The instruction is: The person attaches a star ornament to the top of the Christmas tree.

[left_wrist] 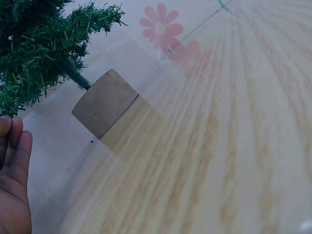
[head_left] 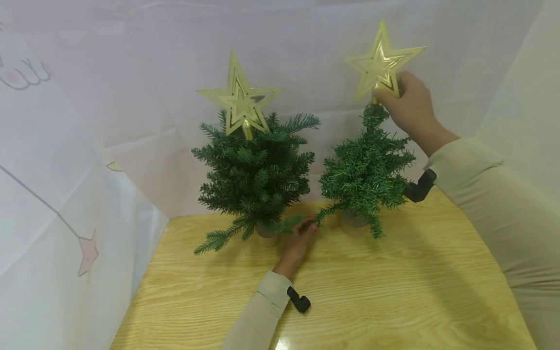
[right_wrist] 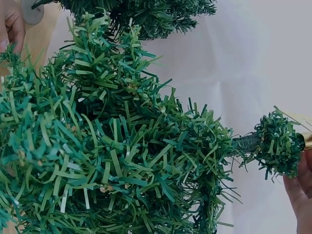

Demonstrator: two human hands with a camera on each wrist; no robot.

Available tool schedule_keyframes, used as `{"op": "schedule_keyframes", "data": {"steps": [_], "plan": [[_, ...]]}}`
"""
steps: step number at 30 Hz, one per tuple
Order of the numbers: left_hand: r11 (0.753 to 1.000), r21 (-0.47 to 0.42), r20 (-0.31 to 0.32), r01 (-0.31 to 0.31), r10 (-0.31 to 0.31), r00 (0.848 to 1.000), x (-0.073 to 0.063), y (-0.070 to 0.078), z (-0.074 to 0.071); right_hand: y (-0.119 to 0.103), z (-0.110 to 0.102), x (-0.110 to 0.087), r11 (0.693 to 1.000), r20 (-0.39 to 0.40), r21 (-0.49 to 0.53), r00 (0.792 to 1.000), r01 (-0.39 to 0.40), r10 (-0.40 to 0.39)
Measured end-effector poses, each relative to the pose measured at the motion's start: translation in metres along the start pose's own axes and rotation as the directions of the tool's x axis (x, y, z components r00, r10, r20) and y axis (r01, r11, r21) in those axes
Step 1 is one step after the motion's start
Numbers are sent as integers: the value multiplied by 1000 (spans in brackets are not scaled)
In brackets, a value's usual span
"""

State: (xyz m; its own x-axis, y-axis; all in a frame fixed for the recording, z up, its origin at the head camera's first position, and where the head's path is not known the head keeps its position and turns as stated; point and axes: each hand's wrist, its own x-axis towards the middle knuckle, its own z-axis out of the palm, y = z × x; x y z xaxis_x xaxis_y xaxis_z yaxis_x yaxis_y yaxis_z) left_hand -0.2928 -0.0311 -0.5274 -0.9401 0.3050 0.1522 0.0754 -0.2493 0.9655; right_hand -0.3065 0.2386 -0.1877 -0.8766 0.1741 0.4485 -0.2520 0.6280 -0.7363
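Note:
On the right stands a small artificial Christmas tree (head_left: pixel 365 167) with a round wooden base (left_wrist: pixel 105 103). My right hand (head_left: pixel 411 104) pinches the lower part of a gold star topper (head_left: pixel 378 65) at the tree's tip. In the right wrist view, the topper's gold socket (right_wrist: pixel 307 140) meets the tufted tip (right_wrist: pixel 278 144). Low between two trees, my left hand (head_left: pixel 302 238) pinches the end of a low branch (head_left: pixel 329 212) of the right tree, thumb against fingertips. Part of the left hand is cut off in the left wrist view.
A fuller Christmas tree (head_left: pixel 258 175) stands to the left, its gold star (head_left: pixel 240 102) leaning a little. Both trees are on a wood-grain table (head_left: pixel 350 296). White sheeting (head_left: pixel 144 97) with printed drawings hangs behind and at the sides.

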Motion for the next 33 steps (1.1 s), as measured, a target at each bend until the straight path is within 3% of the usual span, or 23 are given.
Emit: {"op": "schedule_keyframes", "data": {"steps": [9, 18, 26, 33], "plan": [[999, 50, 7, -5, 5, 1000, -11, 23, 6, 5, 2, -1, 998, 23, 66, 1000, 11, -12], [997, 76, -9, -2, 2, 1000, -12, 22, 6, 12, 4, 0, 993, 58, 109, 997, 42, -48], [999, 49, 0, -7, 7, 1000, -14, 26, 6, 15, 8, 0, 974, 82, 228, 996, 2, -22], [998, 68, 4, -14, 14, 1000, -15, 27, 6, 17, 10, 0, 964, 80, 264, 996, 12, -34]]}}
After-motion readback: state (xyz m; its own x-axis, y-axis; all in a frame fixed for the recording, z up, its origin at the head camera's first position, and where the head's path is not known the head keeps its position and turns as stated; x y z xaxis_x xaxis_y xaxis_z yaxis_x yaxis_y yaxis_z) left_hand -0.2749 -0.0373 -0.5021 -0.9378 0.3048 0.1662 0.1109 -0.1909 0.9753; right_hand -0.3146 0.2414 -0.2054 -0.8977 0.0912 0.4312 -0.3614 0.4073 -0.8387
